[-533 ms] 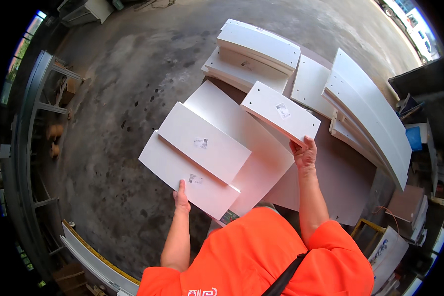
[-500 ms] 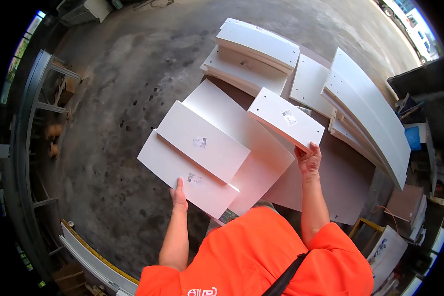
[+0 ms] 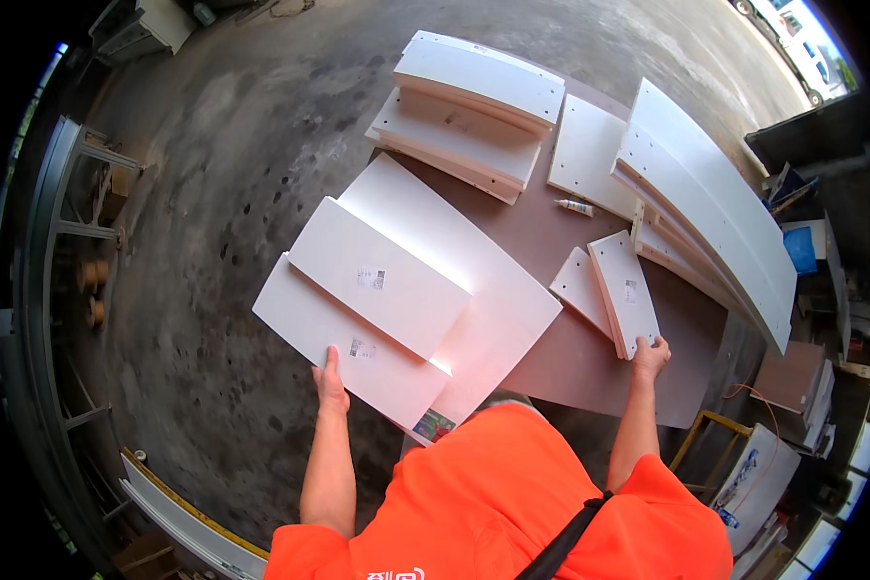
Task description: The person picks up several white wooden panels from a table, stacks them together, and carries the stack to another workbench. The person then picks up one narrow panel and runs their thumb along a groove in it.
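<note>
Tube: small white tube (image 3: 576,207), far middle of table, lying flat; I can't see what's inside.
Right hand (image 3: 652,358): my fingers closed on near end of small labelled board (image 3: 628,290).
Small board: right side of table, tilted, overlapping another small board (image 3: 582,290) to its left.
Left hand (image 3: 332,389): my thumb atop lower panel (image 3: 343,333), other fingers hidden below, gripping near edge.
Left stack: labelled panel (image 3: 382,275) over lower panel, large panel (image 3: 498,304) beside.
Surface: brownish table (image 3: 681,387).
Room: stained concrete floor (image 3: 203,319), metal rack (image 3: 53,271) left, white truck (image 3: 797,48) far right.
</note>
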### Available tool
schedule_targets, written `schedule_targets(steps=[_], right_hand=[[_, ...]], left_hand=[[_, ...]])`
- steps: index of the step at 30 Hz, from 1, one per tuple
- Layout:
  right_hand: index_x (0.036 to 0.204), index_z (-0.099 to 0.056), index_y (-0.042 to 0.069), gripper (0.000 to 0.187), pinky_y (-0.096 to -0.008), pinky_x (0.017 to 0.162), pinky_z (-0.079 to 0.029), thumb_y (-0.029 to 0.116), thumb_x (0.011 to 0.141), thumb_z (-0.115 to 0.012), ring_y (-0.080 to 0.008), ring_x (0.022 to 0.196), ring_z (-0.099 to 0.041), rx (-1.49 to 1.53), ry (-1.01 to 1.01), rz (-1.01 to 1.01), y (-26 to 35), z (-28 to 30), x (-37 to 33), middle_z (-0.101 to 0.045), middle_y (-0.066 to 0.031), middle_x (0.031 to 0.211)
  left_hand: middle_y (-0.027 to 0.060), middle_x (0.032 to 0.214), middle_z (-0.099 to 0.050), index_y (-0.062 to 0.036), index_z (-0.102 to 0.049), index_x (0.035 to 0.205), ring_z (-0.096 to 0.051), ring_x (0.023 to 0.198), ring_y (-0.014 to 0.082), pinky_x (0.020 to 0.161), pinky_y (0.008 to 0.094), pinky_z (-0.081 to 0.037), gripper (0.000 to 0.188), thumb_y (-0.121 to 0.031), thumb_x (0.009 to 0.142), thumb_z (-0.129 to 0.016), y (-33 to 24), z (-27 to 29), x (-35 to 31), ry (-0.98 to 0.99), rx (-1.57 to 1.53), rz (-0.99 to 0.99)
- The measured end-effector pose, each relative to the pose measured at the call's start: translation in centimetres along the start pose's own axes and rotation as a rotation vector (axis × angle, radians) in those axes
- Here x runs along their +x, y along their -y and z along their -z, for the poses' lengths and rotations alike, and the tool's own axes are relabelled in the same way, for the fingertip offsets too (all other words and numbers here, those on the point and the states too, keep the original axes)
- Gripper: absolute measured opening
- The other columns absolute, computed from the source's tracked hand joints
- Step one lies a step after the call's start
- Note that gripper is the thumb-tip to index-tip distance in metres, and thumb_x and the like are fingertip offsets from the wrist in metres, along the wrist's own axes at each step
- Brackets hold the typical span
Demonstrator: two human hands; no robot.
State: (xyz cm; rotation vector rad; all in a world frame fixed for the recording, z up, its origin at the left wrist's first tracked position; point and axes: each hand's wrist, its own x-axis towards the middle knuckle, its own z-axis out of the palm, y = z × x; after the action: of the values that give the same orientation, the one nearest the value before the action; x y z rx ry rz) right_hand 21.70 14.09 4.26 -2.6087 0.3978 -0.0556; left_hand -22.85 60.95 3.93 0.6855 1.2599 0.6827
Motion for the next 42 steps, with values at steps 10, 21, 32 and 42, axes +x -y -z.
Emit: schedule_targets(steps=[10,21,32,42], right_hand=[[0.123,-0.057,-0.014,0.079,-0.0353,0.091,-0.049,0.045,0.078,-0.083,-0.0268,0.106,-0.064,0.456,0.669,0.062,32.0,-21.3,-0.5,-0.067,-0.0225,0.115],[0.094,-0.066,0.004,0.040,-0.0309,0.062,-0.050,0.029,0.071,-0.088,-0.0186,0.071,-0.061,0.716,1.006,-0.348,35.7,-17.6,-3.0,-0.064,-0.0097,0.082],[0.111,-0.057,0.003,0.038,-0.0394,0.082,-0.058,0.018,0.083,-0.077,-0.0274,0.095,-0.064,1.189,1.081,-0.432,33.9,-17.7,-9.2,-0.061,-0.0120,0.109],[0.110,-0.057,0.000,0.039,-0.0358,0.075,-0.056,0.023,0.085,-0.076,-0.0243,0.084,-0.068,0.969,1.171,-0.287,25.7,-11.1,-15.8,-0.066,-0.0116,0.102]], left_hand=[[0.0114,0.140,-0.053,-0.0030,-0.040,0.146,-0.052,0.127,0.0286,0.106,0.0425,-0.043,0.064,-0.027,0.094,-0.069,0.7,0.3,0.8,-0.042,-0.055,0.102],[0.0118,0.142,-0.051,-0.0022,-0.038,0.147,-0.049,0.130,0.0277,0.107,0.0415,-0.041,0.068,-0.028,0.094,-0.070,0.7,0.6,0.2,-0.073,-0.022,0.056],[0.0114,0.139,-0.053,-0.0023,-0.040,0.145,-0.051,0.128,0.0271,0.106,0.0413,-0.041,0.068,-0.031,0.092,-0.073,0.3,-0.1,0.1,-0.143,0.015,0.091],[0.0119,0.142,-0.050,-0.0014,-0.036,0.147,-0.049,0.130,0.0263,0.108,0.0401,-0.039,0.070,-0.029,0.093,-0.071,0.3,-0.2,0.0,-0.076,0.016,0.057]])
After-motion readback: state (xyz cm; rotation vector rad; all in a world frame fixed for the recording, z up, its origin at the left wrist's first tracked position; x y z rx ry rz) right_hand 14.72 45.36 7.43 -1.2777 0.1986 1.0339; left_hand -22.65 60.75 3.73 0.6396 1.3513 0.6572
